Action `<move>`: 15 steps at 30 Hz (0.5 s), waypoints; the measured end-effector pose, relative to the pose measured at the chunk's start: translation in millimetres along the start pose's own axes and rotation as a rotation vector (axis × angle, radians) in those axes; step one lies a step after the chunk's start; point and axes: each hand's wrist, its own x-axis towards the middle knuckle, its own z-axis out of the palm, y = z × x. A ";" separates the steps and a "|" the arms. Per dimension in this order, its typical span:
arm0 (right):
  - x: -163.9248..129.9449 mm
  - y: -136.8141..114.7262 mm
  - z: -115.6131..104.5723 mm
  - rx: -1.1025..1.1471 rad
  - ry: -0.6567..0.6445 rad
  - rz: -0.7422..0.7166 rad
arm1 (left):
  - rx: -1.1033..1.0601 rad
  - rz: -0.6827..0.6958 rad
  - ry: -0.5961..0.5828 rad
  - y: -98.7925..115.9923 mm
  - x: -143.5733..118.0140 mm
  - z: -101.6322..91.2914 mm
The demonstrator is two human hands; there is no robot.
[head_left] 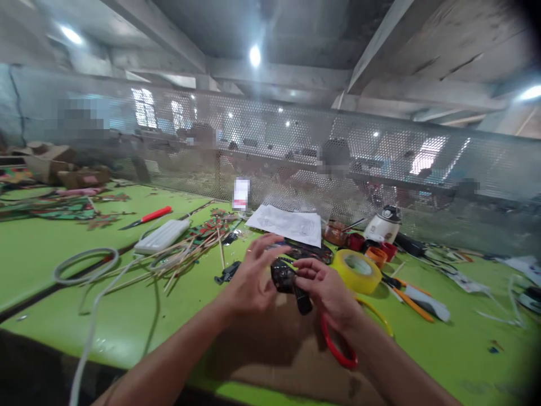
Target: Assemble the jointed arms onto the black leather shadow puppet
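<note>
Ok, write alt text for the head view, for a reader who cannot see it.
Two bare hands meet over a green table: the left hand and right hand hold a small dark piece, and red-handled scissors hang from the right. Nearby lie a yellow tape roll, thin wooden sticks and white paper.

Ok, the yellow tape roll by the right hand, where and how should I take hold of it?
The tape roll lies flat on the green table, its hole facing up. Probably best to come from above and pinch the near wall, one finger in the hole and thumb outside. Its left side is crowded by the right hand, and cups stand behind it.
</note>
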 end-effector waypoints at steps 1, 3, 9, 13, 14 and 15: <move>1.9 0.5 -1.4 -0.031 0.041 -0.054 | -0.038 -0.144 0.109 -0.8 1.1 -3.7; 5.4 0.2 -4.3 -0.096 0.098 -0.150 | -0.161 -0.462 0.255 -3.3 2.5 -8.2; 6.8 6.8 -3.0 -0.300 0.086 -0.303 | -0.849 -0.957 -0.196 -5.0 1.1 3.8; 3.5 20.3 1.5 -0.376 0.005 -0.285 | -0.883 -1.009 -0.206 -5.7 -2.3 12.3; 2.9 22.9 1.9 -0.402 0.004 -0.277 | -0.888 -1.030 -0.190 -7.1 -3.6 13.7; 2.6 24.8 1.9 -0.427 0.006 -0.270 | -0.899 -1.050 -0.180 -8.8 -5.0 15.2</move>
